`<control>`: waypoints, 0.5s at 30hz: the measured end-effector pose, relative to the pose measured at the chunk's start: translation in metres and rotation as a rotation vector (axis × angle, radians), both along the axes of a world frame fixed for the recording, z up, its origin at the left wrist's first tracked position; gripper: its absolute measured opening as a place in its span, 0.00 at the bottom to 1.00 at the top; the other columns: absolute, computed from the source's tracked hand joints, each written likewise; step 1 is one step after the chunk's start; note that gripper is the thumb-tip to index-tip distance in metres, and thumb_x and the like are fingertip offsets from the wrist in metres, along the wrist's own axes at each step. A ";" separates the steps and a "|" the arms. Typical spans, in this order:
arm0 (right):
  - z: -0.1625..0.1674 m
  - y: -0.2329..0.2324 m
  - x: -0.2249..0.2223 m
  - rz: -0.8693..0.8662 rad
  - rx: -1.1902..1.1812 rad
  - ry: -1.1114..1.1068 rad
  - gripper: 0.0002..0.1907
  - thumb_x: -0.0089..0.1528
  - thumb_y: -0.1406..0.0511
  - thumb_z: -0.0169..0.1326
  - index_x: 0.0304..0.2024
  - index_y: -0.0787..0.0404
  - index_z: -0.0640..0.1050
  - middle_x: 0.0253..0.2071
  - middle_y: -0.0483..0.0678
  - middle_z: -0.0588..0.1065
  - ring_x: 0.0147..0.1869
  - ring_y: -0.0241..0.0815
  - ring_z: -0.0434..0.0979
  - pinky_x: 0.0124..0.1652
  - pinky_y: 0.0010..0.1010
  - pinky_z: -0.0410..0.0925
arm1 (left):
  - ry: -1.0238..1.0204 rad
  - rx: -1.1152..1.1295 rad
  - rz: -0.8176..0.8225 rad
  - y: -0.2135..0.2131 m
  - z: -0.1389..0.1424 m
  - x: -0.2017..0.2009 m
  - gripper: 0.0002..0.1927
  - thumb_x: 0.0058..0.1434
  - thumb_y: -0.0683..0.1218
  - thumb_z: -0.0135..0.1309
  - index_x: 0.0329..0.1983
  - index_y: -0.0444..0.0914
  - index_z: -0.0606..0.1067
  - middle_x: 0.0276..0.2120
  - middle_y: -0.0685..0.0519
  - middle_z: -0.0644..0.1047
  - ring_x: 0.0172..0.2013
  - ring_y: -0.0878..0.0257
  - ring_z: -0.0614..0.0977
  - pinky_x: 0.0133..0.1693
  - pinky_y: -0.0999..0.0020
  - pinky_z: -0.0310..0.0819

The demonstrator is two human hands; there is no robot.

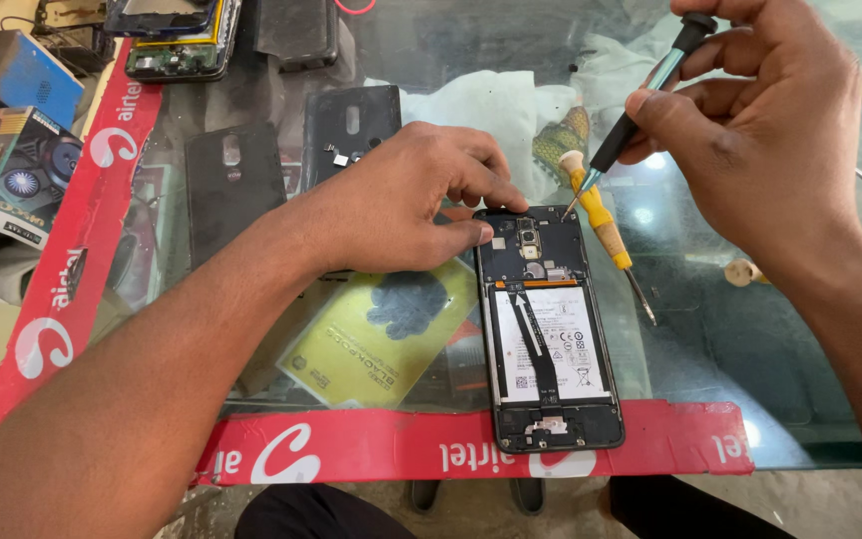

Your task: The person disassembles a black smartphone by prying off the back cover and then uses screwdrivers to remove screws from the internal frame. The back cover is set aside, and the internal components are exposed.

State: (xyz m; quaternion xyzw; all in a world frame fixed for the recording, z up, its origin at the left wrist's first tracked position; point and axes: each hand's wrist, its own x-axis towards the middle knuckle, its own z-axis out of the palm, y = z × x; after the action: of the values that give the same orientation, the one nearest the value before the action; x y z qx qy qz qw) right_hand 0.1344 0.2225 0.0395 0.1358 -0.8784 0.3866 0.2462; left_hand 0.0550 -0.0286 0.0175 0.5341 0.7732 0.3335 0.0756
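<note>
The opened phone (549, 329) lay back-off on the glass tabletop (750, 339), white battery and black frame exposed; the left hand (401, 200) pinned its far-left corner; the right hand (760, 120) gripped a black screwdriver (641, 105) at its far-right corner; a yellow screwdriver (601, 215) lay just right; two black back covers (236, 185) lay left.

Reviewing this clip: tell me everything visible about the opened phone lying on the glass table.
The opened black smartphone lies flat, back cover off, on the glass table, its lower end over the red edge strip. A white battery with a black ribbon cable fills its middle; dark boards with a camera module sit above, a small connector board below. The left hand steadies its top left corner, fingertips touching. The right hand sets a black-handled precision screwdriver tip on its top right corner.
</note>
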 end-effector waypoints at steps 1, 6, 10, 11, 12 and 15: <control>0.000 0.000 0.000 -0.003 0.020 0.003 0.21 0.69 0.77 0.56 0.62 0.71 0.66 0.42 0.55 0.73 0.46 0.49 0.85 0.40 0.31 0.80 | -0.013 0.001 0.002 0.000 0.000 0.000 0.18 0.56 0.38 0.61 0.50 0.37 0.82 0.45 0.50 0.80 0.39 0.60 0.84 0.41 0.67 0.81; 0.001 -0.002 0.000 -0.011 -0.006 -0.013 0.21 0.68 0.77 0.57 0.62 0.70 0.66 0.42 0.55 0.74 0.46 0.48 0.85 0.40 0.30 0.80 | 0.006 -0.002 0.004 -0.001 0.000 0.000 0.18 0.55 0.38 0.61 0.50 0.37 0.82 0.45 0.50 0.80 0.39 0.60 0.84 0.41 0.67 0.84; 0.002 -0.003 0.000 -0.024 0.010 -0.009 0.21 0.68 0.77 0.57 0.61 0.70 0.66 0.42 0.55 0.74 0.46 0.48 0.85 0.39 0.30 0.80 | 0.028 -0.007 0.000 -0.001 0.000 0.000 0.17 0.55 0.38 0.61 0.50 0.37 0.82 0.45 0.49 0.80 0.38 0.59 0.84 0.40 0.67 0.85; 0.002 -0.004 0.000 -0.019 -0.016 -0.020 0.21 0.67 0.77 0.57 0.61 0.70 0.66 0.42 0.55 0.74 0.46 0.47 0.85 0.40 0.30 0.80 | 0.026 -0.004 -0.003 -0.001 0.000 0.000 0.17 0.55 0.38 0.61 0.50 0.37 0.82 0.44 0.49 0.80 0.38 0.59 0.84 0.40 0.67 0.84; 0.003 -0.004 0.001 -0.014 -0.041 -0.029 0.21 0.67 0.77 0.57 0.61 0.70 0.66 0.41 0.54 0.75 0.45 0.47 0.85 0.40 0.30 0.79 | 0.025 -0.001 -0.007 -0.001 0.000 0.000 0.18 0.55 0.38 0.61 0.50 0.37 0.82 0.44 0.49 0.80 0.37 0.59 0.84 0.39 0.67 0.84; 0.004 -0.004 0.001 -0.014 -0.069 -0.038 0.21 0.67 0.77 0.57 0.61 0.70 0.66 0.41 0.53 0.75 0.45 0.46 0.85 0.40 0.30 0.79 | 0.012 0.013 -0.016 -0.001 0.001 0.000 0.17 0.55 0.38 0.60 0.50 0.37 0.82 0.45 0.49 0.80 0.38 0.59 0.84 0.40 0.67 0.85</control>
State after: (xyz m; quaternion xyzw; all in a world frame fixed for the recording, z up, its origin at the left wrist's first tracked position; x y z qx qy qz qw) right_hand 0.1350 0.2181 0.0435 0.1138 -0.8698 0.4176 0.2367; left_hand 0.0549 -0.0298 0.0180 0.5427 0.7672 0.3346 0.0700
